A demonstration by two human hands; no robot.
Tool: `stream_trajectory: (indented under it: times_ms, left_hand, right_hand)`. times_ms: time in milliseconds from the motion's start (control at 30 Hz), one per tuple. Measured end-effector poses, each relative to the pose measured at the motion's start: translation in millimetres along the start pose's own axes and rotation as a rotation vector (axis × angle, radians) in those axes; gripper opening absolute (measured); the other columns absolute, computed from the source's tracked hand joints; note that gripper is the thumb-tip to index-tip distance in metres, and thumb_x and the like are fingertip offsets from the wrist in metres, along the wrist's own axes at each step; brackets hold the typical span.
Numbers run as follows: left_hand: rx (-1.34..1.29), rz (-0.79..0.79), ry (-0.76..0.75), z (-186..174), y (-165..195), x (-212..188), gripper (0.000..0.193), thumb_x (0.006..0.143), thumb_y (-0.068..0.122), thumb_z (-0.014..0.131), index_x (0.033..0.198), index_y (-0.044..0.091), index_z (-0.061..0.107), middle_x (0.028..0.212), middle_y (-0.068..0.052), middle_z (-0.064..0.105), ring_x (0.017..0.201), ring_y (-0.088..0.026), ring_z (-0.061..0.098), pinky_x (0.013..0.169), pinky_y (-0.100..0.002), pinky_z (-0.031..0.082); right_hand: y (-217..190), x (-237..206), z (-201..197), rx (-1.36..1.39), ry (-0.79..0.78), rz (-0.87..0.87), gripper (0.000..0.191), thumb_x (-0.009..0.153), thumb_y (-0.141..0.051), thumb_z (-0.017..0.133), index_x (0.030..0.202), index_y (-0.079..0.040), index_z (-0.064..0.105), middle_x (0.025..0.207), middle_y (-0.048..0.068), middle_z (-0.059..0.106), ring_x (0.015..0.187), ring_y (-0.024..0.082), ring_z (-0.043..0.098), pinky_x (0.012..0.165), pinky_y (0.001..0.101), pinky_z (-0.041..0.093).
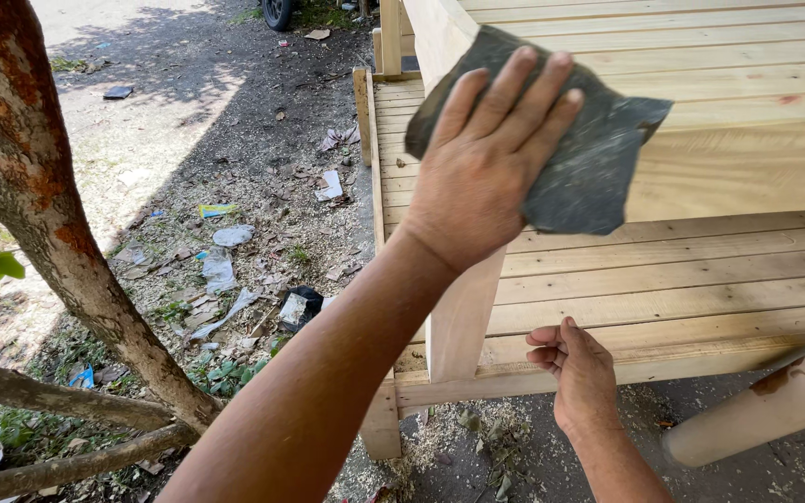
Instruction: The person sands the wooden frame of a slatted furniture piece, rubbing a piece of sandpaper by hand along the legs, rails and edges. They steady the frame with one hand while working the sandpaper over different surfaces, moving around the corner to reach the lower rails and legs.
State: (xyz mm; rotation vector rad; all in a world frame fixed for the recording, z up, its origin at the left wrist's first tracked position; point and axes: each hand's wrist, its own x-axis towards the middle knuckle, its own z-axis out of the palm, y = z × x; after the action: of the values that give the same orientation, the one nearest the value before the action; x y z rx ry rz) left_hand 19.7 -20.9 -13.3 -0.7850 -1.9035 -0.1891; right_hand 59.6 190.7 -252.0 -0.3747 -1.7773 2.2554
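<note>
Sandpaper on bench corner; tree trunk left; lower slats beneath.

Bare forearms, no sleeves
</note>
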Motion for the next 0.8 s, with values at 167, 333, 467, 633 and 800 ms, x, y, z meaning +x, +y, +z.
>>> stream_trajectory:
  times_ms: [167,333,467,633,800]
  left_hand:
    - [-0.015,0.214,-0.003,1,-28,1,0.054,0.111,0.024,0.063,0.162,0.012,0.050,0.172,-0.007,0.033,0.161,-0.025,0.027,0.134,-0.045,0.022]
    - [-0.128,0.217,0.011,28,-53,-55,0.059,0.108,0.036,0.063,0.158,0.011,0.046,0.167,-0.007,0.036,0.158,-0.023,0.024,0.132,-0.046,0.013]
    - [-0.058,0.335,-0.047,62,-22,-141,0.066,0.105,0.039,0.069,0.160,0.012,0.045,0.170,-0.003,0.039,0.162,-0.017,0.022,0.136,-0.039,0.006]
    - [-0.125,0.392,-0.365,84,25,-220,0.074,0.082,0.037,0.079,0.148,0.012,0.057,0.161,-0.002,0.048,0.156,-0.014,0.028,0.133,-0.035,0.008]
    - [-0.034,0.366,-0.240,75,-6,-190,0.068,0.090,0.047,0.070,0.150,0.017,0.056,0.164,0.001,0.043,0.159,-0.015,0.028,0.134,-0.035,0.007]
  right_hand:
    - [2,-8,13,-0.013,-0.007,0.001,0.043,0.109,-0.032,0.049,0.087,-0.001,0.071,0.085,0.014,0.074,0.072,0.022,0.067,0.074,0.0376,0.054]
    - [1,-3,3,-0.014,0.034,0.029,0.044,0.110,-0.032,0.048,0.088,-0.001,0.070,0.086,0.013,0.073,0.073,0.021,0.066,0.074,0.0373,0.054]
    - [1,6,-3,-0.025,0.048,0.043,0.045,0.111,-0.032,0.046,0.089,0.000,0.069,0.086,0.014,0.072,0.073,0.021,0.066,0.075,0.0383,0.055]
    - [1,4,-19,-0.062,0.055,0.035,0.045,0.112,-0.030,0.043,0.091,-0.001,0.069,0.088,0.014,0.072,0.074,0.020,0.066,0.076,0.0380,0.056]
    - [4,8,-25,-0.007,0.049,-0.002,0.044,0.112,-0.030,0.046,0.089,0.000,0.068,0.087,0.013,0.072,0.074,0.021,0.066,0.076,0.0376,0.057]
